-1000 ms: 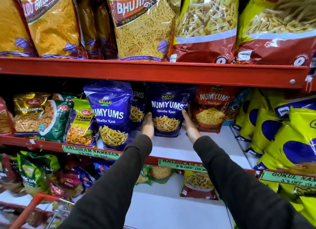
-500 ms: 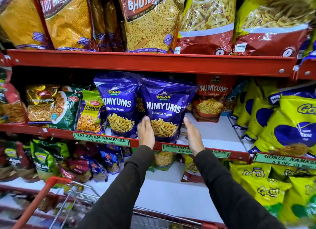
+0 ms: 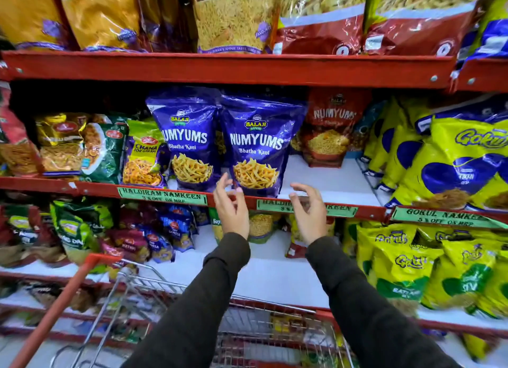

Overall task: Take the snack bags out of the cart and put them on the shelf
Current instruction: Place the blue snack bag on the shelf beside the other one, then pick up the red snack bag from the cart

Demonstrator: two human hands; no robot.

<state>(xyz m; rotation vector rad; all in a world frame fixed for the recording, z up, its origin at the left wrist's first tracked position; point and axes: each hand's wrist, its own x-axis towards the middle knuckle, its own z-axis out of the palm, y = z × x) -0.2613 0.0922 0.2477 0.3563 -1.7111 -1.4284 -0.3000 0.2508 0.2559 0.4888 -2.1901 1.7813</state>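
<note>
Both dark-sleeved arms reach forward, left hand (image 3: pixel 231 211) and right hand (image 3: pixel 308 214) empty, fingers loosely spread.

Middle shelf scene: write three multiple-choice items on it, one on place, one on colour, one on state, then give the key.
1. Where does the front purple Numyums bag stand?
A. in the cart
B. at the middle shelf's front edge
C. on the top shelf

2. What colour is the shelf rail?
A. red
B. white
C. black

3. How are the hands?
A. both gripping the bag
B. one on the cart handle
C. both open, holding nothing

Key: B, its base sits by the rail; A, the rail is red; C, left hand and right hand hover with fingers spread, just off the bag.
</note>
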